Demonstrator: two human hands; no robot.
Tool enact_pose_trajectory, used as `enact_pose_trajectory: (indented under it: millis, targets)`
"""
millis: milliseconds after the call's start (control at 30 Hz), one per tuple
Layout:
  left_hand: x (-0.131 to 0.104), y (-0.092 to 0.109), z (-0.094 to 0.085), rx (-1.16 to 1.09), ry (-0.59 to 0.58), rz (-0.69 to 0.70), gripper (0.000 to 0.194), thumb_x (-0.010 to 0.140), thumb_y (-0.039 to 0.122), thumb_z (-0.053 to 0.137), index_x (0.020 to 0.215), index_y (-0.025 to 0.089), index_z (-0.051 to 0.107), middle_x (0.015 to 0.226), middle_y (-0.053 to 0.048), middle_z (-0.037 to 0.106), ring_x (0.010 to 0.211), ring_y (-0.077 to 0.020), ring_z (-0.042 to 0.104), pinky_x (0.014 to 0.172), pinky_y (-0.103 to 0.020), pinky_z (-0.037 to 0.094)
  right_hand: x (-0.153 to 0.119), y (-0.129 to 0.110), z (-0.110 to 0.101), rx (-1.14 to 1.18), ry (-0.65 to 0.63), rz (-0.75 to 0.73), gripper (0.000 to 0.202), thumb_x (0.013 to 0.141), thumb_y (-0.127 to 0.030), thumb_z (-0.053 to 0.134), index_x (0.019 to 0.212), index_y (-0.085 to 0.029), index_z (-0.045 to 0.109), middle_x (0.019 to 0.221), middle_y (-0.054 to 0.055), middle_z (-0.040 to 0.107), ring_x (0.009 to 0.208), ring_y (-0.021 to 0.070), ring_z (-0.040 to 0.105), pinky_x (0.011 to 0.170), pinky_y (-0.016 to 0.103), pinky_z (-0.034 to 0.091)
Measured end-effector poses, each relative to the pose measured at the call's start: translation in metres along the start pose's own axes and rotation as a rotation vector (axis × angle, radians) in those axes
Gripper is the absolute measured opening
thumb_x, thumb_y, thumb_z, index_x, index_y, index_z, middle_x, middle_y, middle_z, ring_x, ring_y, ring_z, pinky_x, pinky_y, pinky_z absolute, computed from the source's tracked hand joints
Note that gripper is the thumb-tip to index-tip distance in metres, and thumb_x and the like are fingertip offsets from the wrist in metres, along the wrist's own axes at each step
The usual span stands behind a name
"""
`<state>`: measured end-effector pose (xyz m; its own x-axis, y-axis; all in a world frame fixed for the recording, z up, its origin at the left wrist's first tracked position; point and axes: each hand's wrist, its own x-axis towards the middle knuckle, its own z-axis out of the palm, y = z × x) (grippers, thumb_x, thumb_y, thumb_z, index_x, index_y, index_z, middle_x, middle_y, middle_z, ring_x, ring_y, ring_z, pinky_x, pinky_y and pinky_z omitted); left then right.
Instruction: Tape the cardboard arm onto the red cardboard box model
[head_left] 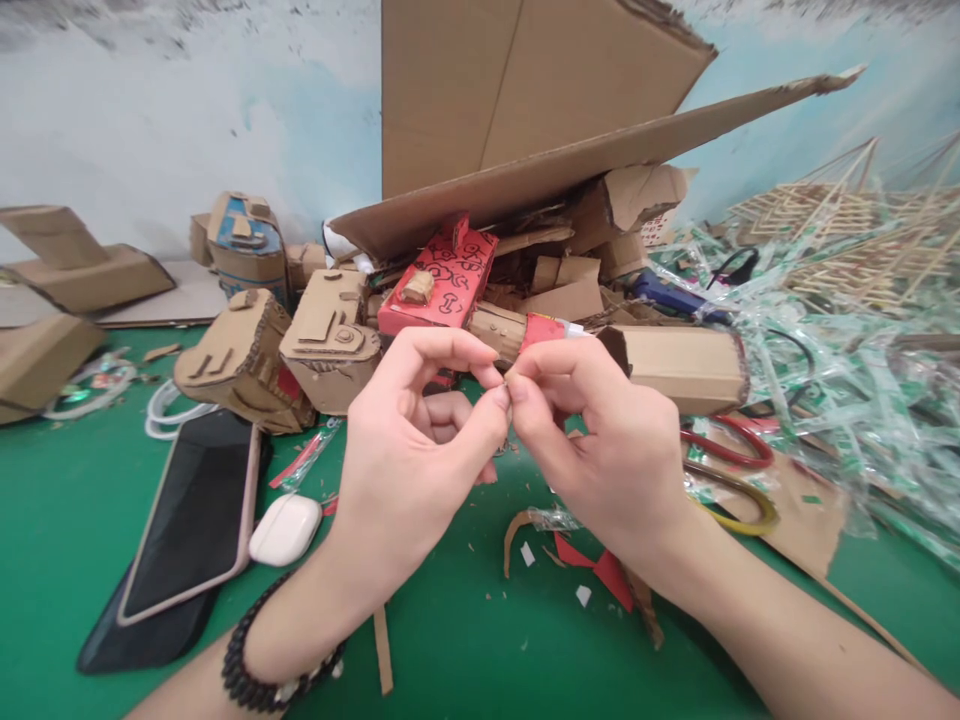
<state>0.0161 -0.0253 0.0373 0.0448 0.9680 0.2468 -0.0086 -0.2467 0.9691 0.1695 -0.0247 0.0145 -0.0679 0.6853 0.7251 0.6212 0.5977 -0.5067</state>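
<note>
My left hand (420, 450) and my right hand (600, 440) meet above the green table (450, 620), fingertips touching. Each thumb and forefinger pinch at a tiny piece between them, too small to make out. Just behind my hands lie a red cardboard piece (442, 275) with black drawings and a tan cardboard tube (679, 365). A cardboard block (330, 340) stands to the left of my left hand. Red paper scraps (613, 578) and a curved cardboard strip (512, 540) lie below my right hand.
Phones (191, 510) and a white earphone case (286, 529) lie at the left. More cardboard models (232, 350) stand behind them. Large cardboard sheets (525, 90) lean on the wall. Tangled clear tape (795, 340), scissors (739, 510) and stick frames (825, 230) fill the right side.
</note>
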Motion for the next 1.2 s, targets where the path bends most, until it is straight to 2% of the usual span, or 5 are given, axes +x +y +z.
enact_pose_trajectory:
  millis: [233, 533, 767, 1033, 1200]
  targets:
    - [0.001, 0.001, -0.001, -0.004, -0.008, -0.013, 0.025, 0.08, 0.01, 0.08, 0.095, 0.022, 0.064, 0.089, 0.005, 0.068, 0.041, -0.0043, 0.059, 0.036, -0.016, 0.05, 0.002, -0.001, -0.002, 0.051, -0.041, -0.004, 0.01, 0.099, -0.016, 0.061, 0.095, -0.024, 0.062, 0.063, -0.006, 0.07, 0.05, 0.011, 0.065, 0.05, 0.021, 0.049]
    - [0.002, 0.001, -0.005, -0.108, -0.07, -0.086, 0.019, 0.085, 0.013, 0.078, 0.097, 0.021, 0.065, 0.088, 0.005, 0.068, 0.038, -0.0025, 0.056, 0.036, -0.015, 0.046, 0.004, -0.003, -0.007, 0.494, -0.127, 0.27, 0.009, 0.108, -0.027, 0.059, 0.101, -0.025, 0.065, 0.054, -0.011, 0.049, 0.04, 0.0084, 0.043, 0.039, 0.024, 0.034]
    - [0.003, -0.002, -0.006, -0.187, -0.078, -0.125, 0.017, 0.088, 0.012, 0.076, 0.1, 0.021, 0.066, 0.092, 0.005, 0.07, 0.04, -0.0012, 0.056, 0.039, -0.015, 0.045, 0.01, 0.001, -0.009, 0.71, -0.244, 0.374, 0.006, 0.105, -0.028, 0.067, 0.102, -0.024, 0.065, 0.054, -0.012, 0.046, 0.041, 0.0071, 0.04, 0.038, 0.022, 0.028]
    - [0.002, -0.003, -0.008, -0.218, -0.09, -0.14, 0.022, 0.086, 0.01, 0.081, 0.101, 0.021, 0.067, 0.093, 0.006, 0.07, 0.042, -0.0007, 0.058, 0.04, -0.013, 0.047, 0.015, 0.001, -0.01, 0.851, -0.282, 0.493, 0.03, 0.099, -0.049, 0.079, 0.098, -0.022, 0.066, 0.051, -0.011, 0.05, 0.041, 0.0068, 0.043, 0.038, 0.019, 0.032]
    - [0.002, -0.003, -0.008, -0.216, -0.092, -0.142, 0.024, 0.085, 0.01, 0.083, 0.1, 0.021, 0.067, 0.092, 0.006, 0.069, 0.041, -0.0006, 0.058, 0.039, -0.012, 0.046, 0.017, 0.003, -0.011, 0.872, -0.295, 0.492, 0.026, 0.1, -0.045, 0.079, 0.098, -0.022, 0.067, 0.05, -0.011, 0.052, 0.039, 0.0067, 0.045, 0.037, 0.019, 0.033]
